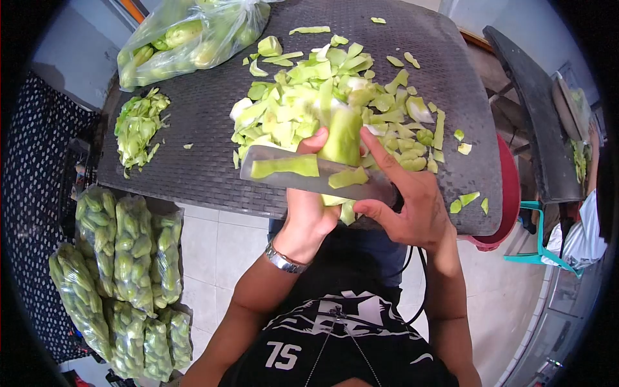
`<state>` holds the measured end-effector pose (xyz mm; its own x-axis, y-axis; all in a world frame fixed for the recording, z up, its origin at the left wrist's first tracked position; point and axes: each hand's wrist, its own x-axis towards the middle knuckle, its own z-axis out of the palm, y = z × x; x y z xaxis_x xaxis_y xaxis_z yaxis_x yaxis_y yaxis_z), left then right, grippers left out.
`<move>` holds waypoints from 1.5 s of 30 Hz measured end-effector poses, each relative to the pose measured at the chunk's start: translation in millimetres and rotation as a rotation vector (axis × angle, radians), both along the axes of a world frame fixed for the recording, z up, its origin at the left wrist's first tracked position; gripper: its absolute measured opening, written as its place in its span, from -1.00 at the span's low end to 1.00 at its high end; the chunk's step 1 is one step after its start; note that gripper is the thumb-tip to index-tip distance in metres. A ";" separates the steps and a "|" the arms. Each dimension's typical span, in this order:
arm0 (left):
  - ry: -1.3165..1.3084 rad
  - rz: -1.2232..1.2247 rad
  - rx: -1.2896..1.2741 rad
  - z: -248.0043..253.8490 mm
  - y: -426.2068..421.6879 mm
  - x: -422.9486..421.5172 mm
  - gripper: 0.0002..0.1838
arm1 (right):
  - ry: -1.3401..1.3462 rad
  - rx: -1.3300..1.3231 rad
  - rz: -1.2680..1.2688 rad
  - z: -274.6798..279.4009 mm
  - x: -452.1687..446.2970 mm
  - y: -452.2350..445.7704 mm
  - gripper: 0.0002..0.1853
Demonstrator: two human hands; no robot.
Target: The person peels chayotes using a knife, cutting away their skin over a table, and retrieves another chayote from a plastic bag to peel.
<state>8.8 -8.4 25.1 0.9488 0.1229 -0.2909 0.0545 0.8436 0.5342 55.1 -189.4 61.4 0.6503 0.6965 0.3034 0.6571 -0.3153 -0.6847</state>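
Note:
My left hand [309,209] is closed around a pale green, partly peeled fruit [343,137], its thumb along the fruit's side. The fruit stands nearly upright, crossed by the wide blade of a knife [324,183]. Two flat green strips lie on the blade. My right hand [416,203] is at the knife's handle end, which its fingers mostly hide; the index finger reaches toward the fruit. Just beyond both hands spreads a heap of green peelings and whitish pieces [284,113] on the dark woven-pattern table [206,174].
A clear plastic bag of green fruit [193,45] sits at the table's back left, with shredded green pieces [138,129] nearer. Several filled bags [132,251] lie on the left floor. A red tub [509,193] is at right, near another person's arm [594,158] and a teal stool [538,238].

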 end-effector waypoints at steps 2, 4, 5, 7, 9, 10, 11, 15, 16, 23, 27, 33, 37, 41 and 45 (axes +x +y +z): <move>0.006 0.009 0.006 -0.7 0.4 -0.7 -0.42 | -0.012 -0.008 0.008 -1.0 1.1 -0.5 -0.05; 0.012 0.003 0.009 -3.0 -0.6 -1.3 -0.42 | -0.021 0.001 -0.006 -3.5 1.7 -2.0 -0.06; 0.012 -0.004 0.012 -4.5 -0.3 -1.1 -0.42 | -0.027 0.017 -0.020 -5.8 2.7 -1.7 -0.06; 0.032 0.012 0.024 0.4 -1.7 -0.9 -0.44 | -0.060 0.042 -0.040 -9.4 5.5 -2.2 -0.05; 0.073 0.056 0.039 9.9 -6.5 -2.6 -0.48 | -0.113 0.060 -0.050 -13.2 9.8 -5.8 -0.02; 0.080 0.028 0.047 9.1 -7.1 -4.9 -0.46 | -0.117 0.057 -0.074 -17.4 12.3 -8.6 -0.03; 0.082 -0.001 0.056 7.8 -6.5 -7.0 -0.44 | -0.126 0.055 -0.099 -22.4 16.6 -11.4 -0.04; 0.090 -0.082 0.095 6.5 -0.9 -9.7 -0.39 | -0.063 -0.011 -0.155 -21.6 27.9 -23.6 -0.09; 0.094 -0.099 0.105 6.3 -0.7 -10.4 -0.38 | -0.055 -0.013 -0.150 -21.9 27.4 -24.2 -0.11; 0.064 -0.051 0.034 -2.7 -2.5 -9.6 -0.33 | -0.075 -0.019 -0.112 -12.2 20.0 -12.0 -0.17; 0.011 -0.109 0.048 5.7 1.6 -16.6 -0.39 | -0.164 0.057 -0.166 -32.2 44.6 -22.1 -0.23; 0.049 -0.090 -0.046 16.1 5.9 -13.2 -0.32 | 0.496 -0.123 -0.306 -15.6 49.0 -33.0 -0.27; -0.016 -0.034 -0.034 -2.7 12.1 -2.3 -0.32 | 0.924 -0.019 -0.223 3.0 45.5 -33.1 -0.33; 0.000 0.010 -0.115 -8.7 9.8 5.6 -0.33 | -0.044 0.134 -0.155 -28.5 14.4 -1.4 -0.24; 0.037 -0.058 -0.131 -4.6 9.4 7.5 -0.36 | -0.278 -0.074 -0.064 -10.2 -17.1 2.1 -0.14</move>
